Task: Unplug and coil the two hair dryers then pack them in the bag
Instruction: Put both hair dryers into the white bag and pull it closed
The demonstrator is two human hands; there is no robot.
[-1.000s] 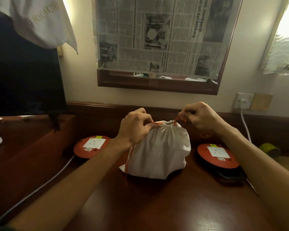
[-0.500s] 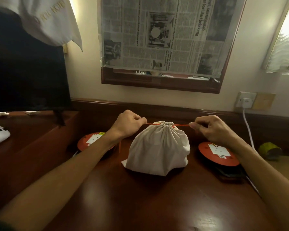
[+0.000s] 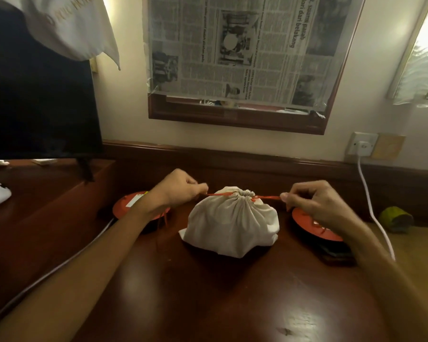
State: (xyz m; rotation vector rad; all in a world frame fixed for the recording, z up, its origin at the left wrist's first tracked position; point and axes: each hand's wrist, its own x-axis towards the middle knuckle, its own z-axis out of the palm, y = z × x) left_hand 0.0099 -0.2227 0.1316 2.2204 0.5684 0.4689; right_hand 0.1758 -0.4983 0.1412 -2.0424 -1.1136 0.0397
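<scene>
Since half a second ago both my hands have drawn a little farther apart, and the red drawstring (image 3: 267,197) now runs taut on each side of the bag's gathered neck. My left hand (image 3: 177,191) sits at nine o'clock from the neck, fingers curled and pinching the left run of the drawstring. My right hand (image 3: 314,203) sits at three o'clock, thumb and forefinger pinching the right run. A loose red tail hangs below my left wrist.

The cream cloth bag (image 3: 232,223) stands on the dark wooden table (image 3: 220,304) at the centre of the view, its mouth cinched tight. The hair dryers are not visible; they are possibly inside, though the closed cloth gives no proof.

One red round disc (image 3: 126,206) lies at nine o'clock from the bag, partly behind my left forearm. A second red disc (image 3: 304,223) lies at three o'clock, under my right hand. A white cable (image 3: 371,211) drops from the wall socket (image 3: 362,145) at two o'clock. A yellow-green object (image 3: 395,218), too dim to identify, lies near the table's right edge. A newspaper-covered mirror (image 3: 237,53) hangs at twelve o'clock, with a dark television screen (image 3: 35,99) at ten o'clock.
</scene>
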